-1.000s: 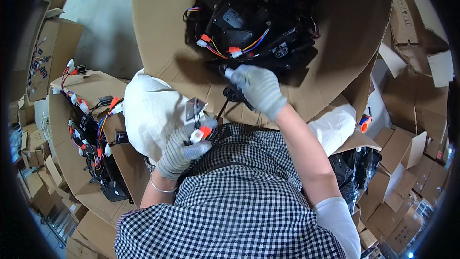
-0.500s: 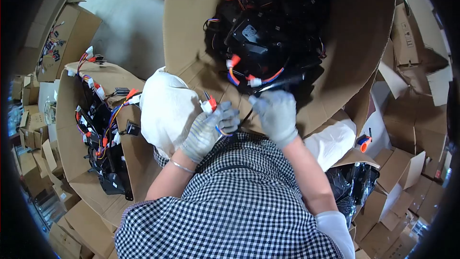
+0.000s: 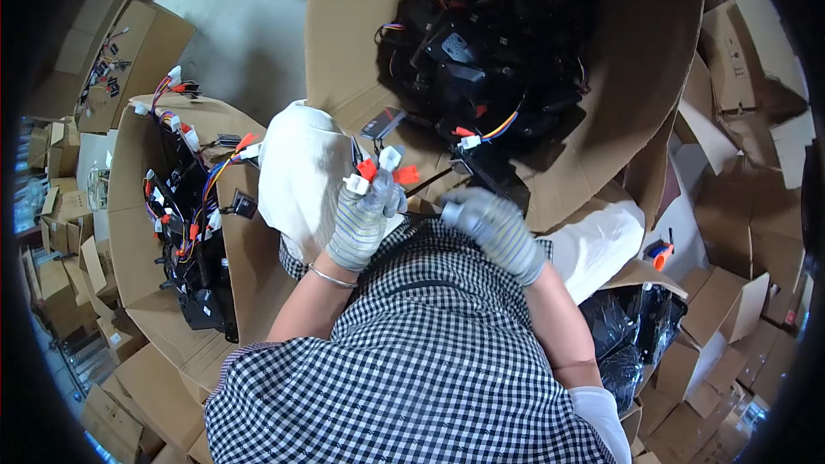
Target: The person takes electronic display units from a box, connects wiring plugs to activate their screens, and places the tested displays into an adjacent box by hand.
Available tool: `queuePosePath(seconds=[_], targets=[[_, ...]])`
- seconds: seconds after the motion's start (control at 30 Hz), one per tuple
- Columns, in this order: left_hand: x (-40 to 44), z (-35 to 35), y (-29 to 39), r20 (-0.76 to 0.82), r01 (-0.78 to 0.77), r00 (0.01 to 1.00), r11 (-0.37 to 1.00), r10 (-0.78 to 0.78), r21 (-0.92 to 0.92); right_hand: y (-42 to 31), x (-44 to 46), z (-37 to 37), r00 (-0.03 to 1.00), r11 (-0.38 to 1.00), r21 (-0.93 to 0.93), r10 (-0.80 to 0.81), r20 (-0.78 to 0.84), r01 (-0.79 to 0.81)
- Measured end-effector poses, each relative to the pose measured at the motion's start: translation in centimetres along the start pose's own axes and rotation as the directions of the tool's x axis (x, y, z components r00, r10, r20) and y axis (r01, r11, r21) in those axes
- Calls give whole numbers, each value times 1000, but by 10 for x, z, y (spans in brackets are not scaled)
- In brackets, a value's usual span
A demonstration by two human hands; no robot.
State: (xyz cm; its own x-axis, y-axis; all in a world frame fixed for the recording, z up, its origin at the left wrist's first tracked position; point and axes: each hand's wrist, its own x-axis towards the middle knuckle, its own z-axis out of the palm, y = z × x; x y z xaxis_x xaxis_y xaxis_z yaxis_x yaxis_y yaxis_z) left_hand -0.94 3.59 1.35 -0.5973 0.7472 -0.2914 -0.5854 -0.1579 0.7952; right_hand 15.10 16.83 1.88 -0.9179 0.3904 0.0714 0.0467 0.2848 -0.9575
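Note:
Both hands wear pale striped work gloves. My left hand point(image 3: 365, 223) is closed around a bunch of wire connectors; white and red plugs point(image 3: 382, 170) stick up above the fingers. Just above them is a small black module point(image 3: 383, 123). My right hand point(image 3: 497, 230) is over my lap, to the right of the left one, its fingers curled and smeared by motion. Whether it holds anything is unclear. Between the hands and the big carton point(image 3: 344, 51) runs a thin dark cable point(image 3: 431, 182). A white connector with coloured wires point(image 3: 469, 142) lies at the pile's near edge.
The big carton ahead holds a heap of black plastic parts point(image 3: 507, 43). At left stands another carton point(image 3: 133, 266) with black parts and coloured wiring. Black plastic wrapping point(image 3: 620, 335) is at right, near an orange-and-blue object point(image 3: 661, 256). Folded cardboard point(image 3: 730, 301) lies around.
My right hand has drawn back from the carton's edge toward my lap. More red and white plugs now show in my left hand, and a black module appears above it.

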Motion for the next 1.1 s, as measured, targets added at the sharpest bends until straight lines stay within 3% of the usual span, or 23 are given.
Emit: queuePosePath(seconds=[0.03, 0.07, 0.1, 0.17, 0.2, 0.23, 0.27, 0.3, 0.33, 0.37, 0.43, 0.47, 0.5, 0.53, 0.57, 0.63, 0.77, 0.8, 0.9, 1.1], targets=[[-3, -2, 0, 24, 0, 1000, 986, -4, 168, -14, 2, -9, 959, 870, 427, 282, -19, -247], [-5, -5, 2, 65, 19, 997, 966, -37, 257, -31, 8, -21, 903, 748, 540, 426, 55, -386], [-8, -1, 5, 73, 31, 996, 965, -52, 260, -39, 13, -30, 906, 719, 569, 407, 121, -399], [-13, 8, 13, 82, 51, 992, 890, -99, 454, -28, 20, -23, 947, 813, 497, 314, 67, -305], [-14, 3, 10, 110, 83, 985, 919, -135, 386, -27, 23, -23, 945, 810, 501, 321, 57, -306], [-14, 2, 9, 117, 89, 983, 917, -145, 388, -31, 27, -26, 973, 963, 140, 224, 55, -229], [-15, 2, 9, 112, 96, 980, 885, -164, 456, -35, 29, -29, 986, 965, -240, 134, 96, -108], [-14, 1, 9, 104, 102, 978, 849, -182, 519, -39, 29, -31, 986, 964, -240, 142, 91, -117], [-14, 1, 13, 71, 162, 962, 763, -263, 625, -43, 30, -34, 948, 918, -373, 232, 218, -139], [-14, -2, 14, 71, 168, 960, 763, -270, 624, -44, 30, -35, 885, 856, -499, 332, 328, -136], [-19, -6, 12, 173, 73, 934, 640, -314, 765, -28, 21, -36, 855, 892, -431, 326, 402, -137], [-22, 0, 19, 224, 52, 901, 606, -371, 794, -20, 16, -35, 845, 952, -248, 278, 457, -179], [-21, -5, 17, 207, 147, 854, 602, -478, 785, -12, 10, -33, 838, 973, -58, 220, 500, -221], [-21, 1, 19, 193, 191, 848, 625, -493, 757, 0, -1, -23, 830, 920, 83, 304, 468, -384], [-20, 8, 20, 181, 233, 843, 647, -507, 726, 6, -6, -16, 828, 917, 78, 313, 466, -390], [-21, -2, 15, 181, 215, 850, 640, -494, 738, 12, -12, -5, 925, 960, 87, 228, 304, -266], [-16, -7, 12, 192, 219, 830, 623, -524, 751, 18, -16, 0, 929, 969, 49, 217, 300, -242], [-15, -10, 13, 146, 211, 819, 528, -555, 822, 18, -15, 1, 926, 967, 32, 230, 299, -251], [-16, -16, 6, 199, 128, 855, 567, -479, 814, 12, -11, -3, 904, 958, -5, 272, 330, -287], [-17, -15, 4, 207, 126, 873, 614, -441, 779, 9, -6, -6, 885, 946, 2, 302, 353, -323]])
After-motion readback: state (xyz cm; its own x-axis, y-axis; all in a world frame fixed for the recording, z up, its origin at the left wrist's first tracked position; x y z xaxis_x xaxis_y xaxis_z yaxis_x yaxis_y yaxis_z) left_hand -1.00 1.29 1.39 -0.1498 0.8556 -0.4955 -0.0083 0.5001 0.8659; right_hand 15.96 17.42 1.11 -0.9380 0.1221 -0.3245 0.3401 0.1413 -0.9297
